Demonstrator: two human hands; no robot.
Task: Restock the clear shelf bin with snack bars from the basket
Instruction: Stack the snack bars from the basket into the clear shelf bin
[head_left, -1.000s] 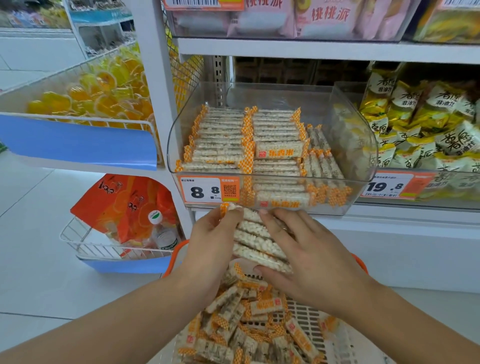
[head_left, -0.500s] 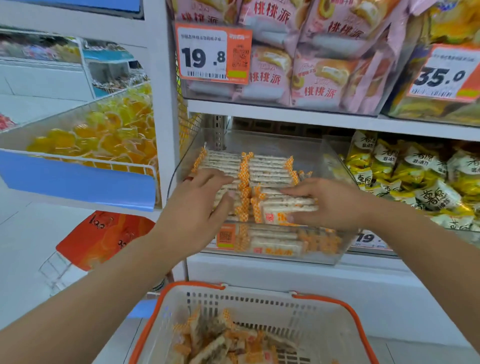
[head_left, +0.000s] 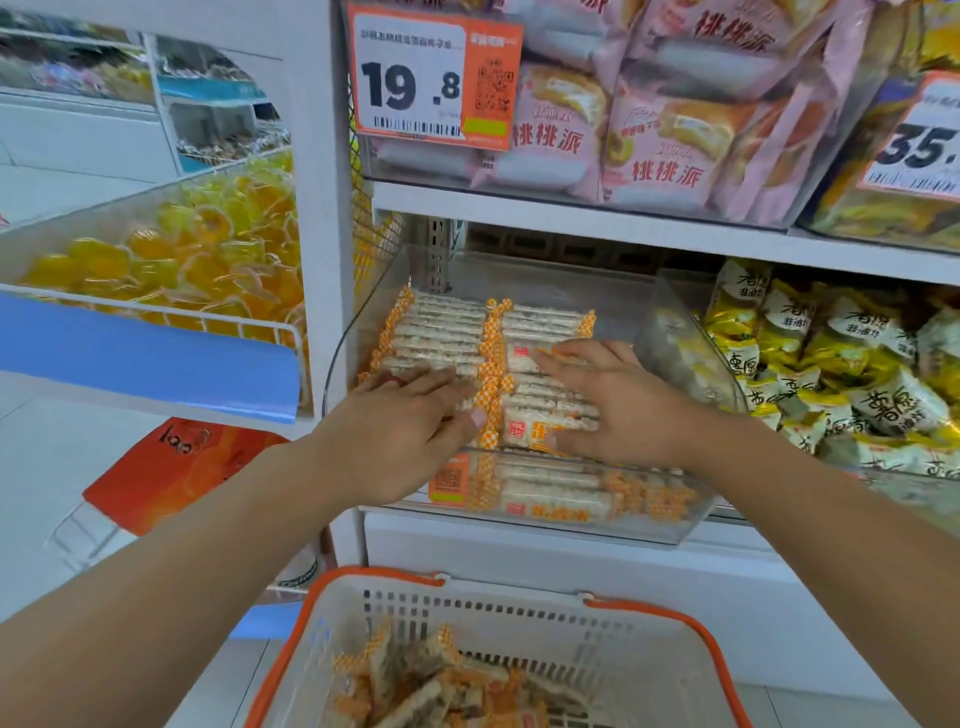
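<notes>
My right hand (head_left: 618, 400) lay over the small stack of snack bars (head_left: 545, 415) I was setting into the clear shelf bin (head_left: 691, 364), fingers spread along the top and thumb tucked under the near edge, so that grip was clamped lightly on the stack. My left hand (head_left: 400, 421) rested flat beside it on the left-hand row, fingers straight and holding nothing, its thumb tip just touching the orange checked wrapper ends in the middle. The stack sat at the front of the right-hand row, on top of the bars already lying there. To do this well, I judged I should lower the stack square, steady the neighbouring row with the flat hand, and slide my thumb out last so nothing fanned or tipped. The bars ran with their long axis left to right across the bin, crimped ends meeting at the centre seam, printed faces up and toward me. The orange-rimmed basket (head_left: 691, 623) stood below, near me, loose bars jumbled inside.
</notes>
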